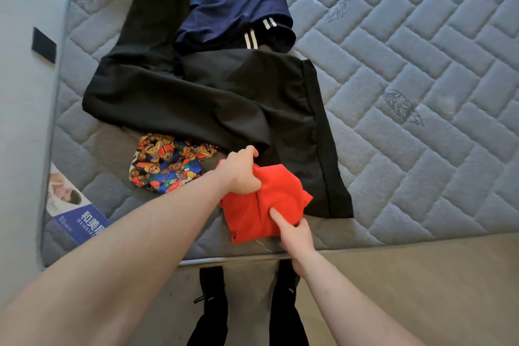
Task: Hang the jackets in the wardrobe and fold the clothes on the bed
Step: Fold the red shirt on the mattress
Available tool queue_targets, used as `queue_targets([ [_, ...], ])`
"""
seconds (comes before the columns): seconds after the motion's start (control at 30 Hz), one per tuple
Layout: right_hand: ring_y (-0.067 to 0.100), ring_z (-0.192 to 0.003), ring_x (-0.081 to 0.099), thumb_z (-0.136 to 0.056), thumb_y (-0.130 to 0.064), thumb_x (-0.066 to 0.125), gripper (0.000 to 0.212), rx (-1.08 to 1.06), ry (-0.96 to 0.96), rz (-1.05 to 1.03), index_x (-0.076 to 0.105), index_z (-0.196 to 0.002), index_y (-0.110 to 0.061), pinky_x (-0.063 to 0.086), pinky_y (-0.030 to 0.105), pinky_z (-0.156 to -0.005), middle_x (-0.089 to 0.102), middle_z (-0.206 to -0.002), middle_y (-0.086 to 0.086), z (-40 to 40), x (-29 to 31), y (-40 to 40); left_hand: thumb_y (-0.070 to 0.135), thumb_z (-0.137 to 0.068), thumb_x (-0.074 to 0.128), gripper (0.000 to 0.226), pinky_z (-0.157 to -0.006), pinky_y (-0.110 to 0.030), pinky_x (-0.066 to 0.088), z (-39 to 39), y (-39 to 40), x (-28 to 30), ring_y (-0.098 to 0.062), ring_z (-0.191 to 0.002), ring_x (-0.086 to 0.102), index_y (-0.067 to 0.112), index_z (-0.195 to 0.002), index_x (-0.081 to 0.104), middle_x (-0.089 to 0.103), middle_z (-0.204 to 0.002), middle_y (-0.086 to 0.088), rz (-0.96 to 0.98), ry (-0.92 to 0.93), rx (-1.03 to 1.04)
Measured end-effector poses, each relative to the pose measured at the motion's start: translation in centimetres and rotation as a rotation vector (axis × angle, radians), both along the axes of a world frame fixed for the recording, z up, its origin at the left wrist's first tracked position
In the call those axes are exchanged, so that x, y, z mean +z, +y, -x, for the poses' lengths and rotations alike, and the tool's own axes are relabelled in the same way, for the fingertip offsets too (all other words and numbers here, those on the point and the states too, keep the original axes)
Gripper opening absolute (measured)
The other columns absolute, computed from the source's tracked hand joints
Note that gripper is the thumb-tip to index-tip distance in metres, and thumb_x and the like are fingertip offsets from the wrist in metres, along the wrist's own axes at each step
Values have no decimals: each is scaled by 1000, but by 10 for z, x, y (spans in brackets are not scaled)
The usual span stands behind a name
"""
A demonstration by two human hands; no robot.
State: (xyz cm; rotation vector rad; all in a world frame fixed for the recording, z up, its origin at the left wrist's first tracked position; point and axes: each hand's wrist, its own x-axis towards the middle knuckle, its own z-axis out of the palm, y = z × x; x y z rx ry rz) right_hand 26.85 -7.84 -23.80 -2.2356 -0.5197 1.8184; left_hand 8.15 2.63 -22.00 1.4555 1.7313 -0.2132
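Note:
A red garment [252, 213] lies bunched near the front edge of the grey quilted mattress [421, 64]. My left hand [241, 171] grips its far left corner with curled fingers. My right hand [292, 229] pinches its near right part, the thumb lying on the cloth. A large black garment [210, 98] is spread just beyond, touching the red one. A navy garment with white stripes [238, 8] lies further back. A colourful bear-print cloth [165, 166] sits to the left of my left hand.
A wall [25, 93] runs along the mattress's left side. A printed label [75, 213] covers the mattress's near left corner. The floor [421, 289] lies below the front edge, with my dark shoes [210, 298] on it. The mattress's right half shows bare quilting.

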Motion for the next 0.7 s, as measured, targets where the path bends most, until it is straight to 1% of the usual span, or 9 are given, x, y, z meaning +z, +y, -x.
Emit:
queue_targets([
  [0.07,24,-112,67,-46,-67,86,98,-81,32,16,57,-128,-21,55,50,-102,68,-119,0,2,-9,8,50,-64,76,106,-108,-45,44,-2,6,-3,-31,-138,43,22,-155,29,42,-150,-5,202,-7,9],
  [0.13,24,-106,69,-62,-43,90,72,-104,53,34,62,-123,-17,56,49,-100,72,-114,3,-2,-16,12,63,-63,77,110,-108,-42,45,2,9,-3,-30,-137,46,20,-154,32,43,-151,-5,290,-9,54],
  [0.2,23,-100,69,-63,-24,85,53,-58,62,42,68,-112,-16,58,44,-94,75,-107,2,-12,-16,14,63,-69,75,83,-95,-35,50,9,5,-2,-26,-123,58,21,-137,55,58,-137,-4,335,6,46],
  [0.27,21,-84,64,-46,-21,75,48,-28,82,6,71,-94,-17,53,36,-75,73,-88,-4,-23,-10,19,54,-66,75,55,-92,-35,54,17,-8,-1,-24,-108,67,22,-111,72,70,-120,-4,389,-105,144],
  [0.33,17,-72,55,-37,-24,70,46,22,83,-62,68,-83,-19,42,29,-64,66,-70,-9,-33,-5,28,45,-58,74,49,-95,-38,57,21,-34,-6,-26,-98,72,16,-98,78,77,-105,-7,453,-267,338],
  [0.4,9,-72,61,-49,-25,78,59,133,33,-134,65,-107,-22,47,27,-64,69,-79,-13,-37,-3,34,36,-67,75,35,-84,-32,54,22,-61,-14,-21,-84,70,12,-93,76,75,-93,-6,460,-310,451],
  [0.5,9,-99,62,-71,-34,83,93,464,-150,-371,34,-150,-36,51,31,-91,56,-124,-10,-40,-4,31,32,-86,70,23,-82,-32,50,25,-93,-33,-17,-88,64,17,-103,67,69,-100,-3,338,-204,551],
  [0.6,12,-120,47,-67,-57,79,106,817,-178,-528,23,-157,-48,46,34,-101,38,-141,-17,-41,-5,31,49,-81,73,51,-98,-38,52,27,-107,-37,-17,-108,63,22,-122,59,65,-121,1,212,-219,719],
  [0.7,20,-130,47,-67,-66,81,112,937,-147,-438,23,-160,-42,44,40,-109,46,-145,-11,-36,-10,41,80,-61,71,102,-109,-47,47,25,-125,-29,-22,-127,55,22,-141,50,54,-139,-2,129,-193,824],
])
